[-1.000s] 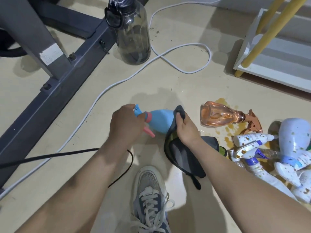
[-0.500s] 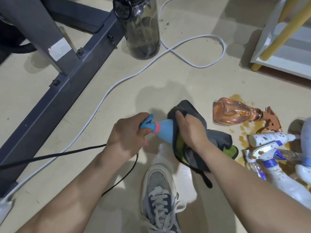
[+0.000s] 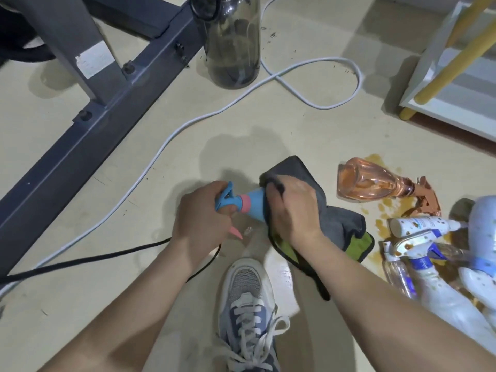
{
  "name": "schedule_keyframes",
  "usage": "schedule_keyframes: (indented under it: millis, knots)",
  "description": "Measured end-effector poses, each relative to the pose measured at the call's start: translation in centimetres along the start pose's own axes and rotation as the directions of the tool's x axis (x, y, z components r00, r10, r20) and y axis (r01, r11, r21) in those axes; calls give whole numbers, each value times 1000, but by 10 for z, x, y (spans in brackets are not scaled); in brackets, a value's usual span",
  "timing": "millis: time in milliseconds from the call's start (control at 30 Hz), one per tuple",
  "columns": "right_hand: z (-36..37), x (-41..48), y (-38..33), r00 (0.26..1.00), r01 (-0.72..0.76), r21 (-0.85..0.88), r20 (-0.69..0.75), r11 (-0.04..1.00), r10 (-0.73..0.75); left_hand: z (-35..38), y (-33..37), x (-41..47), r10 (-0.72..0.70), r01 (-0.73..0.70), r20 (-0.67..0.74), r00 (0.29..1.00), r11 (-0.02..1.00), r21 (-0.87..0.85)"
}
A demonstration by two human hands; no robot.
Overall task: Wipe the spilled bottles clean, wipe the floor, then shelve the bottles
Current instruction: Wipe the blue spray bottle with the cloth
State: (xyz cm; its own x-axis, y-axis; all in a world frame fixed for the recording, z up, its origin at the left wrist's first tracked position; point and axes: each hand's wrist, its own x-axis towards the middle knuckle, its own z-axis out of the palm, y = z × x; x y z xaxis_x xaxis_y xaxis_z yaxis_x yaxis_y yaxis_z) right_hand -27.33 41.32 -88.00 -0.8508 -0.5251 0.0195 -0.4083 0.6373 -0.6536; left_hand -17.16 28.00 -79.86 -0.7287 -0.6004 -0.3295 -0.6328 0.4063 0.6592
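My left hand [image 3: 200, 218] grips the spray head of a blue bottle [image 3: 253, 208] with a pink collar and pink trigger. My right hand [image 3: 294, 208] holds a grey cloth with a green underside [image 3: 346, 224] wrapped around the bottle's body, which is mostly hidden. To the right an amber spray bottle [image 3: 367, 182] lies on its side in a brown spill [image 3: 386, 210]. Several white and blue stained bottles [image 3: 424, 226] lie heaped at the right edge.
A dark water jug [image 3: 232, 47] stands at the top beside a grey metal frame [image 3: 88, 122]. A white cable [image 3: 308, 100] and a black cable [image 3: 94, 259] cross the floor. A white shelf with yellow legs [image 3: 440, 84] is at top right. My shoe [image 3: 248, 304] is below.
My right hand has slid the cloth further over the blue bottle, covering more of its body. Both hands sit lower in view as the camera shifted.
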Motion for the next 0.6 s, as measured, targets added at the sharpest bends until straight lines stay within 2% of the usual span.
schedule_keyframes:
  millis: [33,67,100,133,167,233,300,367,400,433,467,500,533,567,600]
  knots:
    - [-7,7,7,978,-210,86,7,974,211,0,0,-2,6,-6,-4,1000,1000,-9]
    - [-12,12,14,910,-414,191,49,890,413,0,3,-4,0,0,-5,1000,1000,-1]
    - [-14,14,17,847,-530,219,94,819,523,1,5,-4,-15,15,-10,1000,1000,4]
    - [-13,14,12,843,-538,167,90,826,531,1,6,-1,-45,45,-16,999,999,-6]
    - [-9,8,5,895,-446,76,43,892,444,2,6,2,-87,87,-16,996,996,-24]
    - [6,-16,-25,996,-85,-61,28,995,86,4,6,7,-164,164,19,986,985,-52]
    - [12,-41,-38,976,202,-75,97,976,-195,11,3,4,-192,196,64,979,979,-62]
    - [1,-35,-23,931,345,-63,146,936,-333,15,2,-2,-199,203,56,978,976,-81]
    - [-5,-29,-10,931,353,-64,128,934,-343,17,2,-4,-202,204,41,979,976,-81]
    - [-11,-23,4,959,267,-50,110,962,-260,18,3,-6,-205,206,32,978,975,-78]
    - [-20,-17,16,994,74,-11,76,997,-73,19,5,-7,-199,201,31,979,976,-82]
    - [-27,-11,24,984,-166,72,75,984,160,18,7,-7,-191,193,30,981,977,-89]
    - [-32,-8,31,921,-389,167,109,906,375,17,10,-8,-188,190,37,982,977,-91]
    - [-33,-7,35,869,-494,198,144,846,474,17,13,-9,-191,194,42,981,977,-93]
    - [-31,-8,35,863,-504,184,148,844,483,16,12,-8,-208,212,43,977,973,-95]
